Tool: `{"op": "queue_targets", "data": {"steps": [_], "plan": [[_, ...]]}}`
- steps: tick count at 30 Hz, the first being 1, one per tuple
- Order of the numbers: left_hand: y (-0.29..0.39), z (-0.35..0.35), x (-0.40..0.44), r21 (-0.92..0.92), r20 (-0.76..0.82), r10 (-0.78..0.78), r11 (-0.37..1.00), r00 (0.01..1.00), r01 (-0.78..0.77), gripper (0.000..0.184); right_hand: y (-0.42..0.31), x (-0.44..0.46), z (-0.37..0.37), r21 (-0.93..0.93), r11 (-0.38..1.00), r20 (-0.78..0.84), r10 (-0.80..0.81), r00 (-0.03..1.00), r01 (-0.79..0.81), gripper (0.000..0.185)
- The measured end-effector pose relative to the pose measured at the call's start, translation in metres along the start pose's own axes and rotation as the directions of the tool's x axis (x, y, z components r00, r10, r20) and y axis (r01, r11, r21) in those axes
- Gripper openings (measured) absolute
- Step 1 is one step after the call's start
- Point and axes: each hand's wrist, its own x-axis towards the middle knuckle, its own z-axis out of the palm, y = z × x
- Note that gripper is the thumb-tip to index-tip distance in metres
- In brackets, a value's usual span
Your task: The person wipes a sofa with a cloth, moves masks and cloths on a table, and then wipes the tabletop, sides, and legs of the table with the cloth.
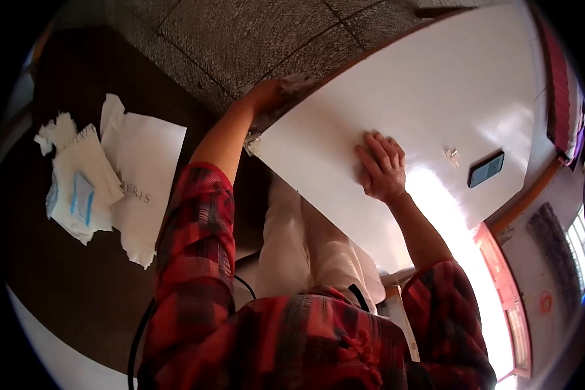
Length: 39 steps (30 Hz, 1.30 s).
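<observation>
My left hand [273,95] reaches down past the far-left edge of a white tabletop [435,78]. A pale, crumpled-looking thing [298,82] shows at its fingers, too blurred to name, and the fingers are partly hidden. My right hand [385,170] rests on the tabletop, palm down, with its fingers a little bent and apart; nothing shows in it. To the right of that hand lie some small whitish scraps [452,156] and a dark phone [486,169]. Near the tabletop's left corner there is a small pale lump [252,143].
On a dark brown surface [78,286] to the left lie torn white paper sheets [153,143] with printed letters, and a blue-and-white packet [82,198]. Speckled floor tiles [240,39] show beyond. A black cable [138,338] runs by my left sleeve. Bright glare covers the tabletop's right part.
</observation>
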Motion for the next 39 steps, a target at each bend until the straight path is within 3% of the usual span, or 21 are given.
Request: {"op": "queue_targets", "data": {"steps": [1, 3, 4, 5, 6, 8, 9, 12, 16, 17, 20, 22, 25, 27, 28, 30, 32, 33, 34, 36, 39], "plan": [[-0.02, -0.004, 0.008, 0.024, 0.016, -0.001, 1.0, 1.0, 0.0, 0.036, -0.001, 0.001, -0.003, 0.04, 0.999, 0.003, 0.013, 1.0, -0.013, 0.039], [-0.067, -0.018, 0.029, 0.451, 0.177, 0.115, 0.873, 0.977, -0.185, 0.036, 0.001, -0.002, -0.009, 0.064, 0.997, 0.035, 0.041, 0.999, -0.043, 0.043], [-0.04, -0.02, 0.009, 0.476, 0.187, 0.103, 0.861, 0.977, -0.181, 0.036, 0.001, -0.001, -0.008, 0.084, 0.996, 0.073, 0.037, 0.997, -0.043, 0.047], [0.004, -0.021, -0.028, 0.239, -0.007, -0.137, 0.962, 0.991, 0.135, 0.037, 0.003, -0.003, -0.007, 0.104, 0.994, 0.052, 0.022, 0.998, -0.027, 0.052], [0.032, -0.02, -0.053, -0.066, -0.136, -0.408, 0.913, 0.903, 0.403, 0.038, 0.002, -0.004, -0.007, 0.121, 0.992, 0.033, 0.035, 0.999, -0.038, 0.052], [-0.014, -0.019, -0.067, -0.395, -0.16, -0.029, 0.918, 0.987, -0.038, 0.038, 0.005, -0.006, -0.007, 0.127, 0.991, 0.1, 0.035, 0.994, -0.048, 0.054], [-0.011, -0.011, -0.078, -0.599, -0.276, -0.324, 0.794, 0.905, 0.102, 0.039, 0.008, -0.006, -0.008, 0.132, 0.989, 0.088, 0.055, 0.995, -0.066, 0.054], [-0.003, 0.0, -0.08, -0.729, -0.36, -0.429, 0.683, 0.829, 0.037, 0.044, 0.005, -0.011, -0.008, 0.161, 0.984, 0.127, 0.051, 0.991, -0.071, 0.056], [0.021, 0.013, -0.075, -0.612, -0.437, -0.461, 0.782, 0.772, 0.12, 0.05, 0.008, -0.009, -0.008, 0.162, 0.986, 0.078, 0.021, 0.997, -0.034, 0.055], [0.004, 0.013, -0.072, -0.638, -0.456, -0.38, 0.77, 0.805, 0.002, 0.053, 0.009, -0.009, -0.008, 0.169, 0.985, 0.074, 0.026, 0.997, -0.038, 0.055], [-0.009, 0.016, -0.077, -0.629, -0.495, -0.43, 0.777, 0.755, 0.03, 0.053, 0.005, -0.012, -0.008, 0.193, 0.98, 0.071, 0.031, 0.997, -0.045, 0.054], [-0.007, 0.028, -0.079, -0.77, -0.455, -0.458, 0.634, 0.764, -0.078, 0.05, 0.01, -0.009, -0.01, 0.186, 0.982, 0.066, 0.033, 0.997, -0.044, 0.055], [-0.002, 0.029, -0.076, -0.718, -0.462, -0.517, 0.695, 0.72, 0.038, 0.046, 0.008, -0.01, -0.01, 0.209, 0.976, 0.076, 0.038, 0.996, -0.053, 0.054], [-0.002, 0.03, -0.081, -0.84, -0.388, -0.519, 0.539, 0.762, -0.061, 0.048, 0.006, -0.007, -0.01, 0.153, 0.988, -0.014, 0.029, 0.999, -0.027, 0.052], [-0.001, 0.031, -0.083, -0.837, -0.392, -0.482, 0.541, 0.783, -0.086, 0.048, 0.006, -0.002, -0.01, 0.15, 0.988, -0.014, 0.041, 0.999, -0.039, 0.052], [-0.004, 0.029, -0.081, -0.864, -0.322, -0.572, 0.503, 0.754, 0.013, 0.051, 0.003, -0.001, -0.018, 0.197, 0.978, 0.06, 0.062, 0.996, -0.073, 0.05], [-0.003, 0.031, -0.078, -0.826, -0.413, -0.541, 0.562, 0.733, -0.051, 0.054, 0.005, 0.002, -0.02, 0.182, 0.978, 0.061, 0.09, 0.994, -0.099, 0.051], [-0.001, 0.023, -0.078, -0.756, -0.39, -0.6, 0.642, 0.699, 0.129, 0.053, 0.004, 0.009, -0.026, 0.185, 0.976, 0.081, 0.099, 0.992, -0.112, 0.052], [0.001, 0.018, -0.078, -0.664, -0.437, -0.593, 0.72, 0.676, 0.202, 0.051, -0.001, 0.016, -0.033, 0.189, 0.974, 0.106, 0.108, 0.988, -0.127, 0.052], [0.007, -0.006, -0.079, -0.676, -0.34, -0.639, 0.676, 0.69, 0.294, 0.049, -0.008, 0.027, -0.05, 0.199, 0.964, 0.12, 0.153, 0.981, -0.175, 0.047], [0.002, -0.044, -0.065, -0.756, -0.305, -0.593, 0.627, 0.745, 0.189, 0.043, -0.003, 0.054, -0.082, 0.186, 0.924, 0.059, 0.329, 0.943, -0.334, 0.036]]}}
